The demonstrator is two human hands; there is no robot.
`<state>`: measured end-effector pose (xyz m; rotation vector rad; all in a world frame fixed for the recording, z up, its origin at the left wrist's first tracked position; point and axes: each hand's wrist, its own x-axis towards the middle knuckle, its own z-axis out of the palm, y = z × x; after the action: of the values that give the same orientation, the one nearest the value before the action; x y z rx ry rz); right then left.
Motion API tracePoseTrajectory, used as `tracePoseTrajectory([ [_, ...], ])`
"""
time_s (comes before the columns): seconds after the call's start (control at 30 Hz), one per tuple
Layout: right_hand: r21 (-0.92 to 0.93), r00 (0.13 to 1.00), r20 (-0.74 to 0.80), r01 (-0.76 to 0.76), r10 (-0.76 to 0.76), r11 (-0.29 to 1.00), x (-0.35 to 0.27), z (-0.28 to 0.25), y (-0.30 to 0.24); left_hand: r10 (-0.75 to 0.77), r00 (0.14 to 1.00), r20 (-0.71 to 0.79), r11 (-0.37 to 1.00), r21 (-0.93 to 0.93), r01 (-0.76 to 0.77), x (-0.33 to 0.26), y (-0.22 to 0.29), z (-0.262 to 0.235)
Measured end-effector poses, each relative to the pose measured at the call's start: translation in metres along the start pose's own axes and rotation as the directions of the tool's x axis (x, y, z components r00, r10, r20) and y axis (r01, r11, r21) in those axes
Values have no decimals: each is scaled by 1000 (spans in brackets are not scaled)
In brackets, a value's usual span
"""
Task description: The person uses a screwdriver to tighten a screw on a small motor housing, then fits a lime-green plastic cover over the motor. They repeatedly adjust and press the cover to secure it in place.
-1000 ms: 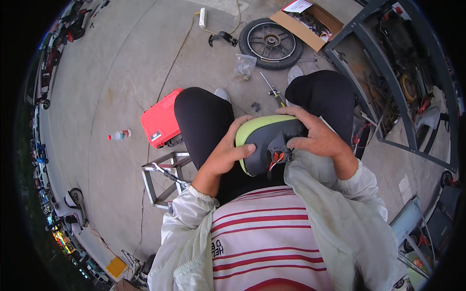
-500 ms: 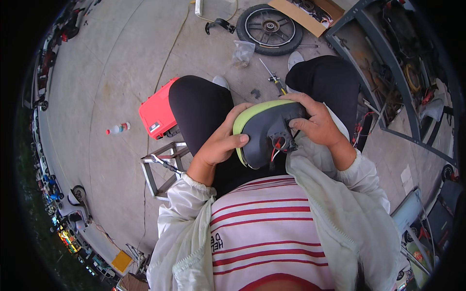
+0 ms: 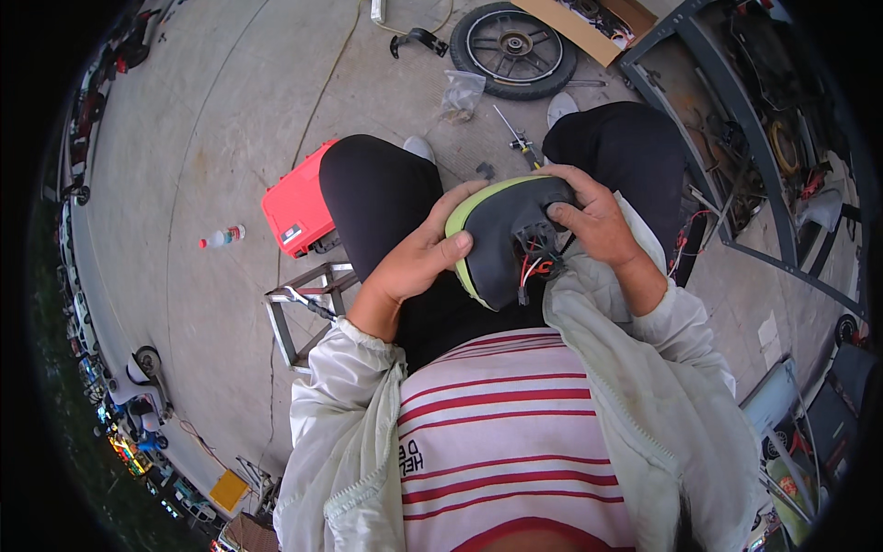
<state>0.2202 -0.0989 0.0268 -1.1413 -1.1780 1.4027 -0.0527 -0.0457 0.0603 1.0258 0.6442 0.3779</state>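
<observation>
Above my lap, both hands hold a rounded black headlight housing (image 3: 499, 241) with a lime-green rim, its back turned up toward me. My left hand (image 3: 430, 247) grips the left edge, thumb on the black shell and fingers behind the rim. On the far right side my right hand (image 3: 593, 216) is closed round it, thumb pressed beside a square black socket. From that socket hang thin red, white and black wires (image 3: 526, 273) with a small dark plug at the end. The front face of the housing is turned away and hidden.
A red toolbox (image 3: 299, 204) and a metal stool frame (image 3: 308, 308) stand left of my legs, with a bottle (image 3: 223, 236) farther out. Ahead lie a screwdriver (image 3: 508, 124), a plastic bag (image 3: 461, 95) and a wheel (image 3: 513, 48). A grey metal rack (image 3: 713, 138) stands right.
The housing has tipped and turned a little in my hands, so its socket and wires show more. My right hand has shifted slightly up and left with it.
</observation>
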Motion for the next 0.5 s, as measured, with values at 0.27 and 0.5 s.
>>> tracePoseTrajectory([
  [0.27,106,981,-77,-172,180,979,-10,12,30,201,980,-11,889,422,-177,5,6,0],
  [0.5,479,942,-54,-268,332,836,-15,33,35,481,876,30,578,740,-343,-9,15,21],
])
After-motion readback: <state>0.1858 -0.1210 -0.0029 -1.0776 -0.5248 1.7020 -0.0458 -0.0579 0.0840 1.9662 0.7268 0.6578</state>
